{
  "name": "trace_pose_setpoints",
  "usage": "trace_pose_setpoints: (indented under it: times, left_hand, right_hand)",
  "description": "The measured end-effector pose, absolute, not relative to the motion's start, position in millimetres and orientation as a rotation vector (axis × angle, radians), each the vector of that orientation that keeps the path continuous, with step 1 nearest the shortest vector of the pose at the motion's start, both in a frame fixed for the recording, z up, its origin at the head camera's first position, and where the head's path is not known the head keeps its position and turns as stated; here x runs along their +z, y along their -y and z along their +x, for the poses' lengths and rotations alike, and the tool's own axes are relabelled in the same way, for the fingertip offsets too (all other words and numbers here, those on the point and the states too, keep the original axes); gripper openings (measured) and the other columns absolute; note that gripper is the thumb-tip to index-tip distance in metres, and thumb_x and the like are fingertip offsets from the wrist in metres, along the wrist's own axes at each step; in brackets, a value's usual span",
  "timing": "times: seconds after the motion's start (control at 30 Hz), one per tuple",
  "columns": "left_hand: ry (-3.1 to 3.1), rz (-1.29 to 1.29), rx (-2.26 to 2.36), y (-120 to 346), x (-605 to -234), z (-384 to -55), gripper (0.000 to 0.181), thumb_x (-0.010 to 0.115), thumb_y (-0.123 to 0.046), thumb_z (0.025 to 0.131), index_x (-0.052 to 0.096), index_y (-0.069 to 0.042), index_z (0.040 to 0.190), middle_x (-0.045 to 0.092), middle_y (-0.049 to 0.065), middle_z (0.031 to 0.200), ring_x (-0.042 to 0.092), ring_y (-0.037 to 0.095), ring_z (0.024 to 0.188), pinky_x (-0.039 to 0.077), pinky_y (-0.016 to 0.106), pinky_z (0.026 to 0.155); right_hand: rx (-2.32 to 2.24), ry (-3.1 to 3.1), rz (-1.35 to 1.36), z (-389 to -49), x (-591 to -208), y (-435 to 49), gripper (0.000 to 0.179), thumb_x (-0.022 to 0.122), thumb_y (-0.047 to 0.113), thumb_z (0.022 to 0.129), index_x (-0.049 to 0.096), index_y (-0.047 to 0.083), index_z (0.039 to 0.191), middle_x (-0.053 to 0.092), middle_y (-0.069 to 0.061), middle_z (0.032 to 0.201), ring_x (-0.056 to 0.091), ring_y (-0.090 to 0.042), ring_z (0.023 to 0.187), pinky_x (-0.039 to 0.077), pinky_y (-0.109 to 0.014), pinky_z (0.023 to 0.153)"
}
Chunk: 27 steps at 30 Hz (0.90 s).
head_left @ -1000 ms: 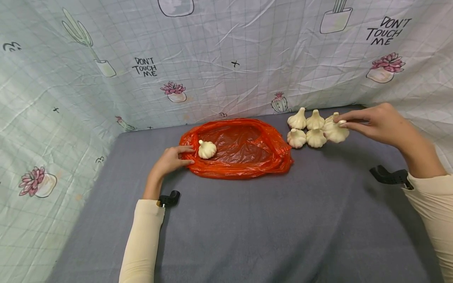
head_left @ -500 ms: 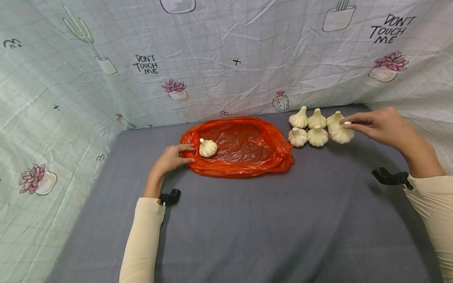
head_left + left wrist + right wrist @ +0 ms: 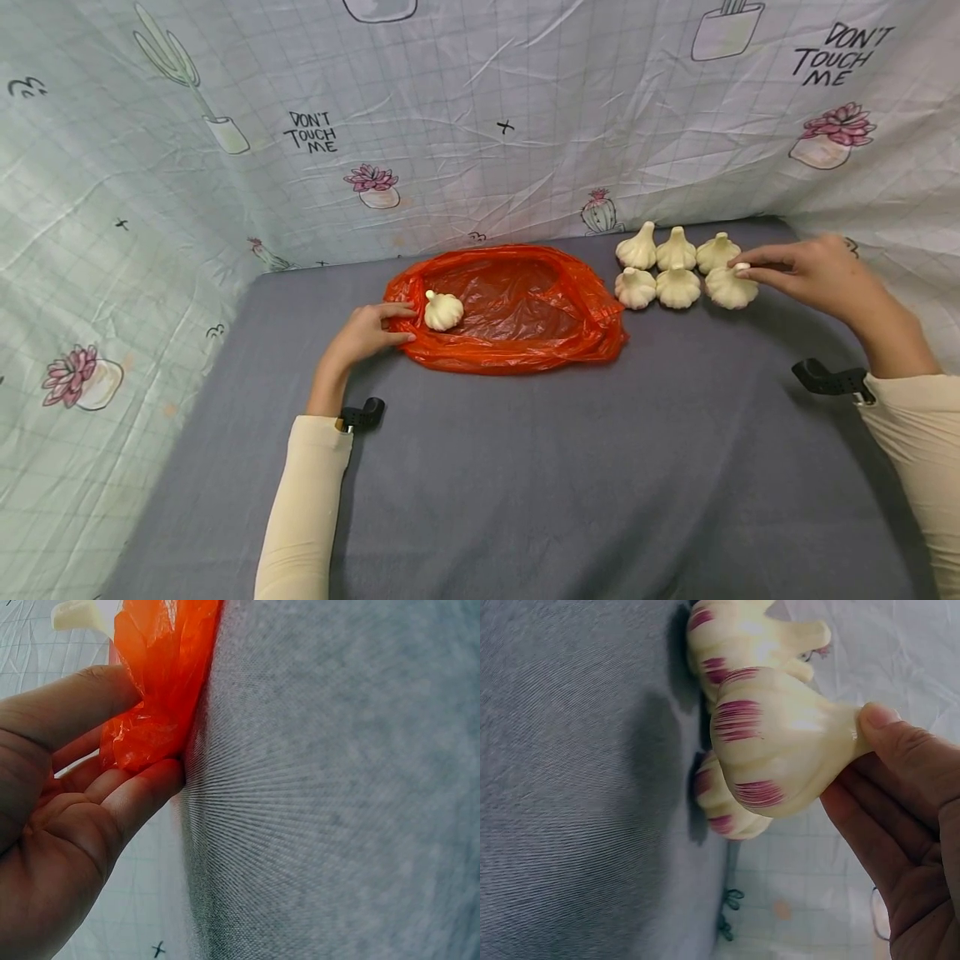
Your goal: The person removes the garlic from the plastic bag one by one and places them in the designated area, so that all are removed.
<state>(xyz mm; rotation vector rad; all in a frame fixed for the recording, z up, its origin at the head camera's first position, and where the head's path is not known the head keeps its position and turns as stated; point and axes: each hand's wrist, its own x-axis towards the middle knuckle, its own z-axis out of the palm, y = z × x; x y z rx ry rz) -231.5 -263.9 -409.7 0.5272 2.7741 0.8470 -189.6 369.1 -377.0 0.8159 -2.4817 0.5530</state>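
Note:
In the head view, my right hand (image 3: 828, 275) pinches a cream garlic bulb (image 3: 731, 287) by its stem, thumb on one side and fingers on the other. The right wrist view shows purple streaks on this garlic bulb (image 3: 772, 746) and a shadow on the cloth beside it. Several more garlic bulbs (image 3: 677, 287) stand in two rows just left of it. My left hand (image 3: 363, 336) holds the left edge of an orange-red plastic bag (image 3: 517, 357), its edge between thumb and fingers in the left wrist view. One garlic bulb (image 3: 443, 312) lies inside the spread-open bag, near that hand.
A grey cloth (image 3: 555, 467) covers the table. Behind and to the left hangs a pale curtain (image 3: 450, 125) printed with potted plants and lettering. Black wrist cameras (image 3: 828, 379) sit on both forearms.
The pinched garlic bulb has moved slightly right and toward the front, uncovering more of the bulb behind it. My left hand keeps its hold on the bag. The head view has shifted a little.

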Motion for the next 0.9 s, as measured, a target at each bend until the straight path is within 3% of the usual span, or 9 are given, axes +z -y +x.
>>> trace_pose_setpoints:
  times: [0.1,0.27,0.5,0.9]
  left_hand:
    - [-2.771,0.529,0.849,263.5,-409.8,-231.5,0.044,0.081,-0.018,0.089,0.070,-0.005,0.130,0.063,0.009,0.140,0.045,0.032,0.141,0.037,0.050,0.114]
    - [-2.773,0.530,0.847,263.2,-410.2,-231.5,0.044,0.080,-0.018,0.089,0.070,-0.005,0.130,0.063,0.009,0.141,0.045,0.031,0.142,0.036,0.049,0.115]
    - [-2.773,0.529,0.849,263.0,-410.1,-230.5,0.044,0.081,-0.018,0.089,0.070,-0.005,0.130,0.062,0.008,0.141,0.045,0.031,0.142,0.037,0.049,0.114]
    - [-2.781,0.539,0.857,262.5,-409.6,-229.6,0.045,0.082,-0.015,0.087,0.070,-0.003,0.129,0.063,0.011,0.140,0.045,0.033,0.141,0.036,0.051,0.114]
  right_hand:
    - [0.553,2.511,0.782,-190.2,-382.1,-371.7,0.021,0.078,0.029,0.090,0.081,0.008,0.091,0.070,0.013,0.076,0.022,0.010,0.051,0.025,-0.021,0.047]
    - [0.515,2.578,0.720,-191.2,-386.6,-372.3,0.013,0.082,0.018,0.084,0.081,0.008,0.093,0.073,-0.003,0.075,0.023,0.004,0.051,0.026,-0.022,0.048]
    - [0.519,2.637,0.652,-194.2,-392.4,-374.2,0.014,0.085,0.011,0.079,0.082,0.010,0.093,0.074,-0.002,0.075,0.026,0.001,0.051,0.027,-0.023,0.049]
    - [0.557,2.688,0.634,-197.2,-394.0,-370.2,0.017,0.084,0.009,0.081,0.082,0.009,0.097,0.075,-0.003,0.078,0.031,0.001,0.051,0.028,-0.021,0.049]
